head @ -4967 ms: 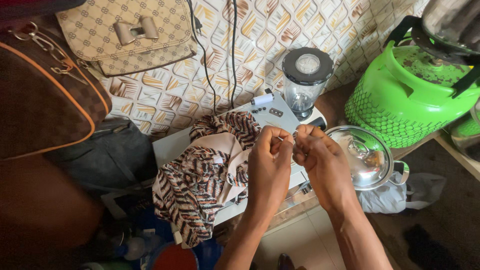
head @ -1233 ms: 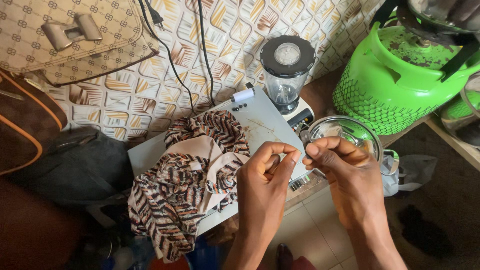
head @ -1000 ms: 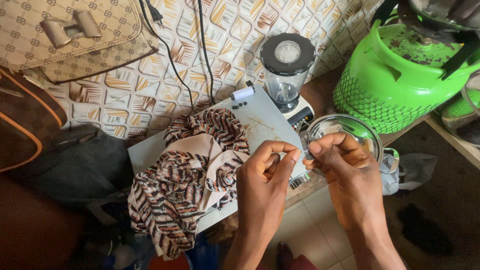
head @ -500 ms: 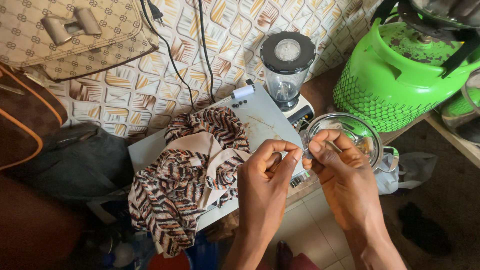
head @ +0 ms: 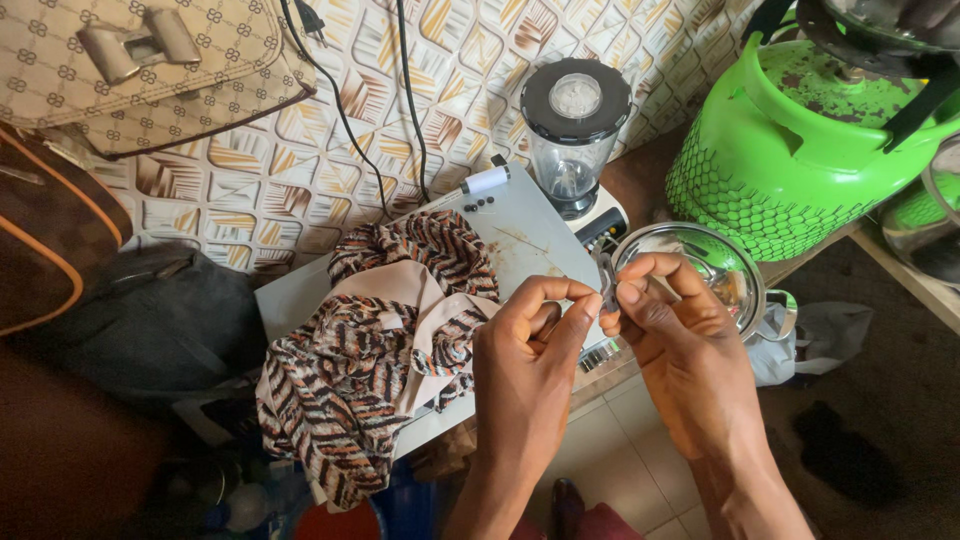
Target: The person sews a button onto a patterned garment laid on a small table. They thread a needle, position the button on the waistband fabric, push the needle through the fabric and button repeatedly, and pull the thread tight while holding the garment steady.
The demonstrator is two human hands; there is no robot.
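1. The left hand (head: 525, 360) is raised above the front edge of the grey table (head: 540, 240). Its thumb and forefinger are pinched together at the tips; what they pinch is too fine to make out.
2. The right hand (head: 680, 345) is just beside the left, fingertips nearly meeting. It pinches a small grey metal piece (head: 607, 283) between thumb and forefinger, and the piece stands upright above the fingertips.
3. That metal piece sits between the two hands, in front of the steel pot lid (head: 715, 265).
4. A striped fabric (head: 375, 365) in brown, black and cream lies bunched on the left part of the table, partly hanging over its front edge.
5. A white thread spool (head: 487, 181) lies at the table's far edge.
6. A blender (head: 575, 130) with a black lid stands behind the table.
7. A green gas cylinder (head: 800, 150) is at the right, well apart from the hands.
8. A patterned beige handbag (head: 150, 70) lies at upper left.
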